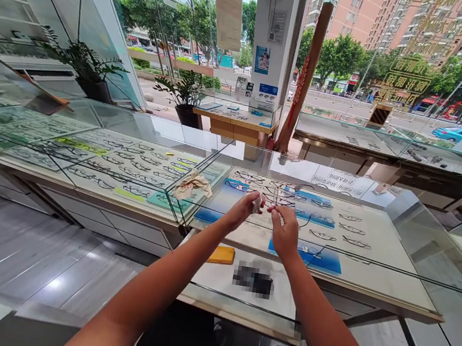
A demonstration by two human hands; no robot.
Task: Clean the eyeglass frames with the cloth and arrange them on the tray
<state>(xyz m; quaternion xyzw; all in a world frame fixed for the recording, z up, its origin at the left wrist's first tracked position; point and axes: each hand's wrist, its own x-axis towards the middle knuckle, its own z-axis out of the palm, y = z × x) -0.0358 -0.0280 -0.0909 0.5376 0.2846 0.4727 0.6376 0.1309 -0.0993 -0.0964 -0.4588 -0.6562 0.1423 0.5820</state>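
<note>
My left hand [243, 208] and my right hand [284, 231] are raised together over a glass display counter [402, 223]. Between them I hold a pair of thin-framed glasses [274, 198]. The left fingers pinch a small pale piece, perhaps a cloth or the lens edge, against the frame. My right fingers are closed on the frame's other side. Under the glass lie rows of spectacle frames [345, 229] on white and blue trays.
A crumpled beige cloth [193, 183] lies on the counter top to the left. A yellow case [221, 254] sits on the lower shelf near me. More glass counters stand left and behind, with potted plants [85, 65] by the window.
</note>
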